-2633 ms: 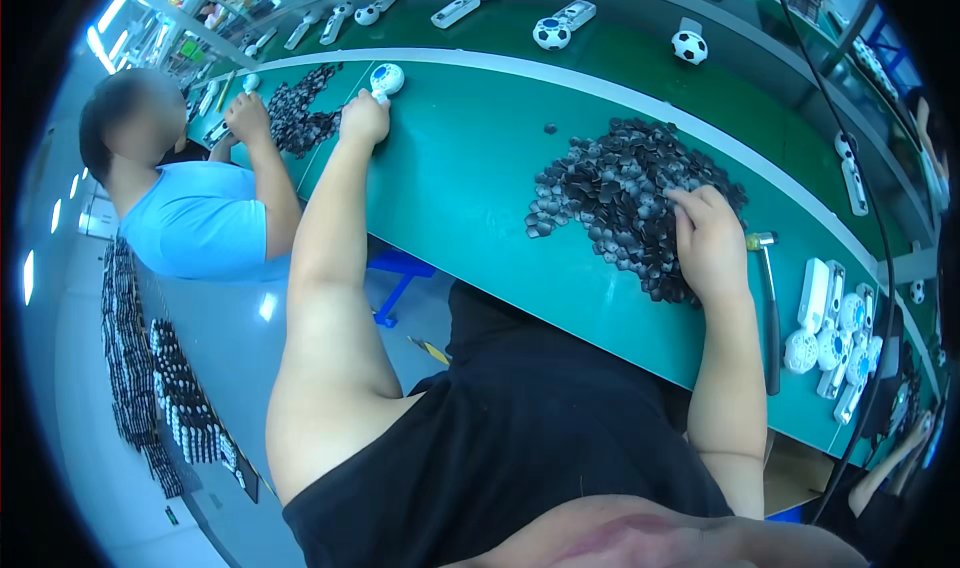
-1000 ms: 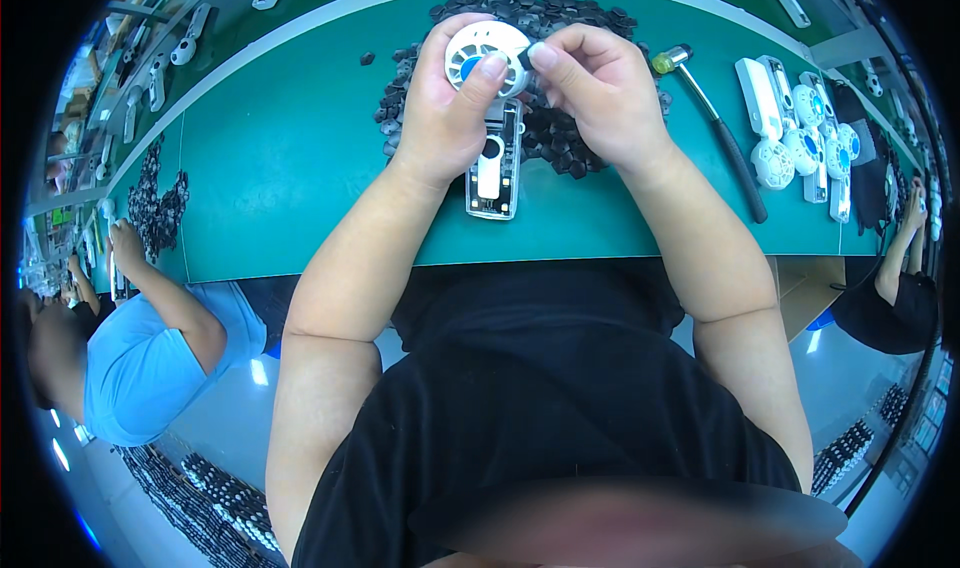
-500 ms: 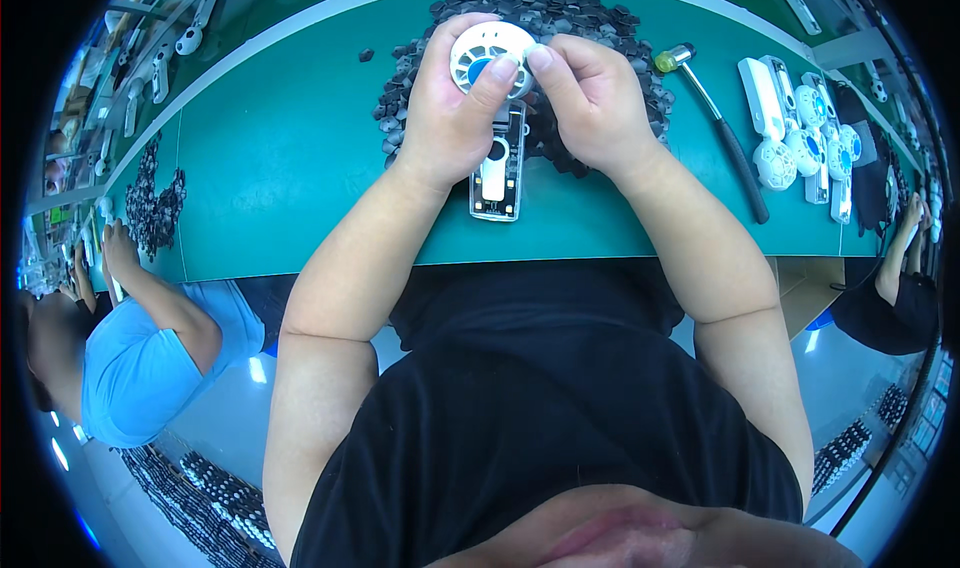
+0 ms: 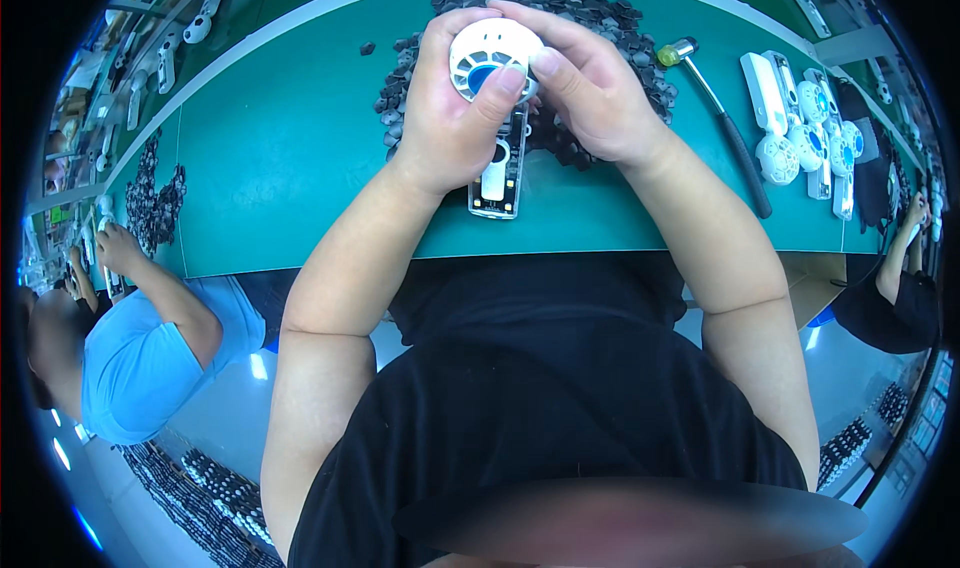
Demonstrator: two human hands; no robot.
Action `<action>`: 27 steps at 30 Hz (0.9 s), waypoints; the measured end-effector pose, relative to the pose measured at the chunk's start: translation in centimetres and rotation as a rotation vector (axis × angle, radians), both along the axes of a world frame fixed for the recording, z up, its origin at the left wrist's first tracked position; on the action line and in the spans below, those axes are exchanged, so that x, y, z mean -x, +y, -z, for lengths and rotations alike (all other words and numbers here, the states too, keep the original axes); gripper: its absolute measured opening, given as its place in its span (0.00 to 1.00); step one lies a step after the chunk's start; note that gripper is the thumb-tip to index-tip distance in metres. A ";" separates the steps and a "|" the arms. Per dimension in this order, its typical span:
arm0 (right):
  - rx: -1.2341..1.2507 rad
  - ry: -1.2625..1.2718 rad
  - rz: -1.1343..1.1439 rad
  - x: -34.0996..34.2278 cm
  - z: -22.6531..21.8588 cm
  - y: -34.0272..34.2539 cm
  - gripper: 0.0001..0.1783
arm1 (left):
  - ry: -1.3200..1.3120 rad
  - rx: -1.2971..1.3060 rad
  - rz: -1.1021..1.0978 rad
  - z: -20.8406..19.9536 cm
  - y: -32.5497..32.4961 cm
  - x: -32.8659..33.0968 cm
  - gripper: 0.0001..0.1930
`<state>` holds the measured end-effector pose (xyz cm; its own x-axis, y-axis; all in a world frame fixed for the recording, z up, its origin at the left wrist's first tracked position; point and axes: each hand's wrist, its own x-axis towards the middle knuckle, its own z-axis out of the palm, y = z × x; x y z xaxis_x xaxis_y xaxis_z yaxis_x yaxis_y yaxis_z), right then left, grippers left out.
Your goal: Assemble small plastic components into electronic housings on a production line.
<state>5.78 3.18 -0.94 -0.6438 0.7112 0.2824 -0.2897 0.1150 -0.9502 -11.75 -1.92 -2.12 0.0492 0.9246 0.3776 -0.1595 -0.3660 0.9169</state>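
Between my hands is a white device with a round slotted head (image 4: 494, 36) and a blue hub, much like a small handheld fan. Its long body (image 4: 495, 185) hangs toward me, with dark inner parts and a pale strip showing. My left hand (image 4: 440, 118) is closed around the head's left side, its thumb over the blue hub. My right hand (image 4: 603, 103) wraps the far and right side, with the thumb pressed at the right rim. The fingertips behind the head are hidden. Beneath the hands lies a pile of small dark flat pieces (image 4: 600, 18).
A hammer (image 4: 735, 143) with a yellow-green tip and black handle lies to the right. Beyond it are several similar white devices (image 4: 778, 158). On the green table's (image 4: 270, 188) left side is a dark heap (image 4: 155, 208). A co-worker in a blue shirt (image 4: 150, 368) sits at the left.
My right fingers have stretched from a curled pinch to reach around the far side of the round head. My left hand keeps its hold, with little shift of the device.
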 end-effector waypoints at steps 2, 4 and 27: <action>-0.051 -0.039 0.010 -0.2 0.0 0.7 0.32 | -0.018 -0.012 0.043 -0.3 0.2 0.3 0.28; -0.115 -0.122 0.154 -0.2 0.4 2.5 0.26 | -0.047 0.054 0.006 -1.2 0.9 0.5 0.28; -0.707 -0.467 0.291 -3.8 -2.8 2.5 0.09 | 0.746 -0.061 -0.188 -2.4 0.5 1.4 0.32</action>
<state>9.62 5.72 1.90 -0.6241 0.6233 0.4711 0.2411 0.7272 -0.6427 -13.15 -1.45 0.31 0.1544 0.9214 0.3566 0.5628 -0.3787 0.7348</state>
